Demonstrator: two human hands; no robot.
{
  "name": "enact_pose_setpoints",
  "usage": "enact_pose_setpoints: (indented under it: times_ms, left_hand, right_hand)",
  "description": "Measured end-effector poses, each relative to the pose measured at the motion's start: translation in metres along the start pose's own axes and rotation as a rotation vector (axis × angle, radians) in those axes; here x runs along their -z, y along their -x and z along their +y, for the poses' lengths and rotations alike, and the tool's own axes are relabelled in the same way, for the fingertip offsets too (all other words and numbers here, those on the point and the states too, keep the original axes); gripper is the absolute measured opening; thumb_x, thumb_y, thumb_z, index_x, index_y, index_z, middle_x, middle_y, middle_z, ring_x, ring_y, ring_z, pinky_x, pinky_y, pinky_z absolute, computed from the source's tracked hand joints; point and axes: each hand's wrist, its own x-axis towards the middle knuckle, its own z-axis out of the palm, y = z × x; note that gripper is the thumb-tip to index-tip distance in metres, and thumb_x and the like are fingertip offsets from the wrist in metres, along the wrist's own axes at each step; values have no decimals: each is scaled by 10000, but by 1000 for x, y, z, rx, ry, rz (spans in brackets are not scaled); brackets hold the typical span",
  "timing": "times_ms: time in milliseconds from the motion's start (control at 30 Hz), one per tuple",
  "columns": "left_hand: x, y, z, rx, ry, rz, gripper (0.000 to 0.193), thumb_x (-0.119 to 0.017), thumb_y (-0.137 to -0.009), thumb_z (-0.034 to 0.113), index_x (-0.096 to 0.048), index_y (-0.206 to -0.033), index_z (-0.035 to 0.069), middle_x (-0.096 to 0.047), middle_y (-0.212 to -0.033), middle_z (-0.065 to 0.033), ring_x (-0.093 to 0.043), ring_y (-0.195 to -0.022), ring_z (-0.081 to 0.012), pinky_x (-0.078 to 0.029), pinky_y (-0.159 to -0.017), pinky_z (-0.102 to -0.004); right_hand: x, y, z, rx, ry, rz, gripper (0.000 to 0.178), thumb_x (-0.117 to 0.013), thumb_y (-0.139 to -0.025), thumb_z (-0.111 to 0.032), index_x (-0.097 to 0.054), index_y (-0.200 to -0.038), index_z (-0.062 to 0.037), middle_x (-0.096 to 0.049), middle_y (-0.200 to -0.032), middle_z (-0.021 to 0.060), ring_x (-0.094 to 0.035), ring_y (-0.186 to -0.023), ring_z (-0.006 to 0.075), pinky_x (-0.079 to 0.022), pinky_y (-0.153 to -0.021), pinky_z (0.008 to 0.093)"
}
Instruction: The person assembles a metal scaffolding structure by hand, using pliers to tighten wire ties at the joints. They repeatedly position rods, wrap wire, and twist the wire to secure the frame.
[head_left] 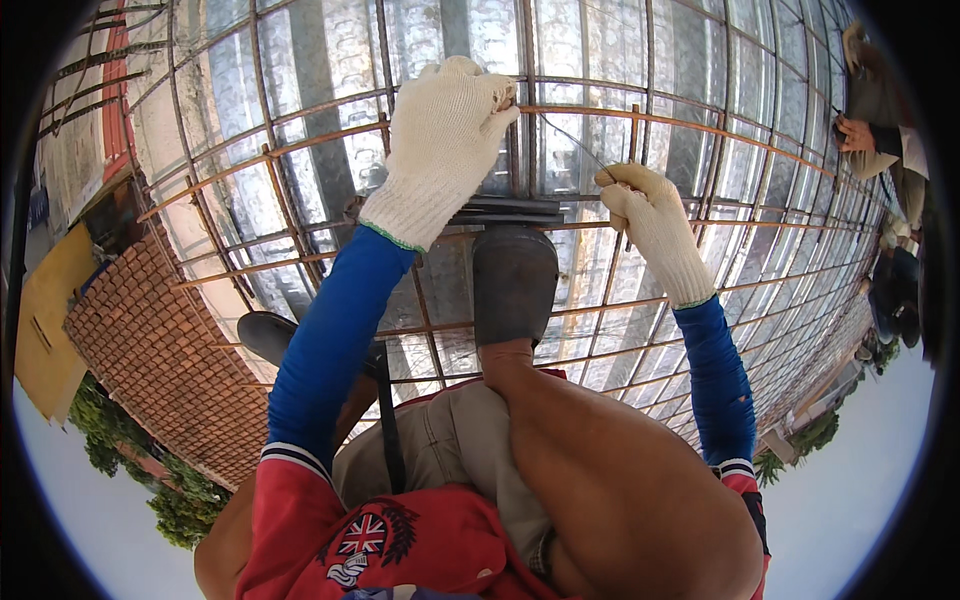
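Note:
My left hand, in a white knitted glove, is closed at a crossing of the rusty rebar mesh. Its fingertips press together beside a bar, and what they hold is hidden. To the right, my right hand, gloved too, pinches a thin tie wire. The wire slants up and left from those fingers to the bars near my left hand. Below and between the hands, a bundle of dark thin strips lies on the mesh at the toe of my dark shoe.
Shiny corrugated metal sheeting lies under the mesh. My other shoe rests on the left. Another person's hand shows at the far right. A brown tiled roof and a yellow panel are at the left.

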Motion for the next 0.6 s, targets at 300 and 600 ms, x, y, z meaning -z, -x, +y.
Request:
enact_pose_setpoints:
  times_ms: [300, 600]
  left_hand:
    - [13, -44, -17, 141, 80, -359, 412, -649, -1047, 408, -793, -1184, 48, -781, -950, -153, -765, -900, -290, -596, -847, -397]
    - [21, -63, 2, 268, 49, -528, 453, -611, -1000, 457, -783, -1032, 39, -733, -833, -125, -703, -802, -217, -566, -807, -394]
  right_hand:
    - [-32, -17, 0, -155, -415, -73, 345, -637, -978, -160, -701, -1232, 65, -590, -713, 6, -439, -502, 54, -326, -431, 230]
    - [-29, -23, 4, -174, -414, -126, 381, -651, -999, -231, -708, -1257, 43, -626, -741, 20, -505, -522, 72, -381, -431, 246]
